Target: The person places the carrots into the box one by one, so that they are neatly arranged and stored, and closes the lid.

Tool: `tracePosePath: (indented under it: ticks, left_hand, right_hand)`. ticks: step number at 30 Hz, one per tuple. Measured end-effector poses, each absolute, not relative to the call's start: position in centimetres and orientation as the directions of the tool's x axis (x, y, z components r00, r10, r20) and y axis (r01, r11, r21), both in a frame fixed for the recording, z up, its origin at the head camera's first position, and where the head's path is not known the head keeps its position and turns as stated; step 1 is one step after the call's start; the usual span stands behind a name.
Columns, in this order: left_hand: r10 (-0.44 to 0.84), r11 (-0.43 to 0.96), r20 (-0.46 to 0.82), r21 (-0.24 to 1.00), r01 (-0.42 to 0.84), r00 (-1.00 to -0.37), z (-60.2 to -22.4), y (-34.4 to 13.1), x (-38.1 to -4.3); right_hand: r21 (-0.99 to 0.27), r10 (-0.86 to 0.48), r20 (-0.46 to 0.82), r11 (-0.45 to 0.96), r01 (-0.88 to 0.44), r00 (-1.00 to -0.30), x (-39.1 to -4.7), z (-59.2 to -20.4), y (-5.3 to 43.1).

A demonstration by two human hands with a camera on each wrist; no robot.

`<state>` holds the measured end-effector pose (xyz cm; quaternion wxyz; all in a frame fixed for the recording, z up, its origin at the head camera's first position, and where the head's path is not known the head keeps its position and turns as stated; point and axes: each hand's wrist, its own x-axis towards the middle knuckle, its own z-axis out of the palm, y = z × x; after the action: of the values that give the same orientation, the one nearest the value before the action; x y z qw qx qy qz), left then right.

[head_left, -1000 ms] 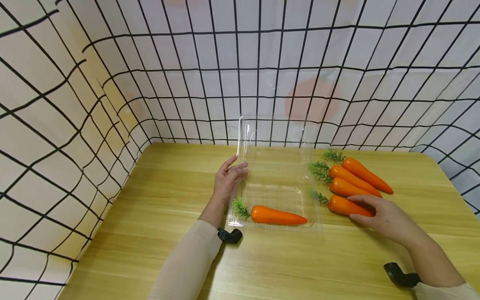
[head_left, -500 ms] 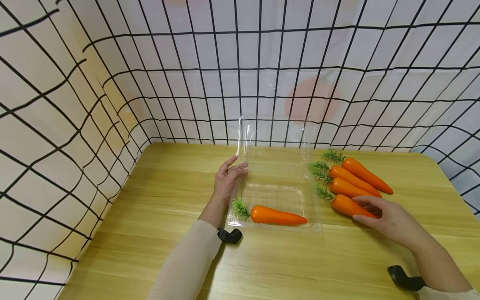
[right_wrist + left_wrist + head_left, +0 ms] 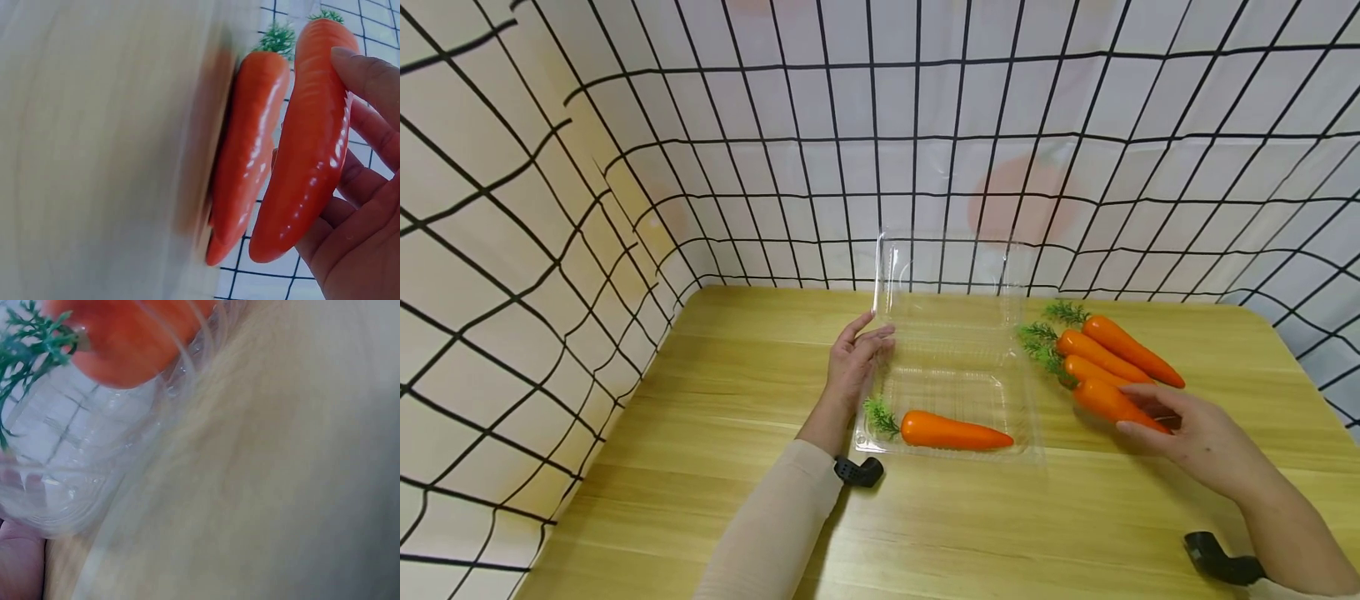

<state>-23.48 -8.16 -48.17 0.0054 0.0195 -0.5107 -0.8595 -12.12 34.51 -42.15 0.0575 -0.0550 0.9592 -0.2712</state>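
Observation:
A clear plastic clamshell container [image 3: 943,379] lies on the table with its lid raised at the back. One toy carrot [image 3: 955,430] with green leaves lies along its front side. My left hand [image 3: 848,367] holds the container's left edge near the hinge; in the left wrist view the carrot [image 3: 134,344] shows through the plastic. To the right, my right hand [image 3: 1187,433] grips another carrot [image 3: 1101,401] by its narrow half. In the right wrist view thumb and fingers are around this carrot [image 3: 306,144], which is apart from the table.
Three more carrots, among them the farthest one [image 3: 1131,348], lie side by side right of the container, leaves pointing left. A white curtain [image 3: 775,167] with black grid lines stands behind and left of the wooden table [image 3: 715,417].
My right hand has lifted its carrot off the table and moved it slightly right, so it now partly overlaps the neighbouring carrot in view. The left hand and container stay put.

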Motion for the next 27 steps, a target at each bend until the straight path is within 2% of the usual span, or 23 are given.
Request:
tracePosePath:
  ticks: [22,27]
  left_hand:
    - [-0.031,-0.486,-0.023,0.874,-0.005,-0.999,-48.2,-8.0,-23.5]
    - [-0.026,-0.484,-0.026,0.875,-0.010,-0.999,-48.2,-8.1,-23.6]
  right_hand:
    - [-0.518,-0.208,0.111,0.823,-0.235,-0.972,-11.8,-40.4,31.2]
    - [-0.514,-0.223,0.119,0.820,-0.252,-0.967,-12.0,-40.2,30.5]
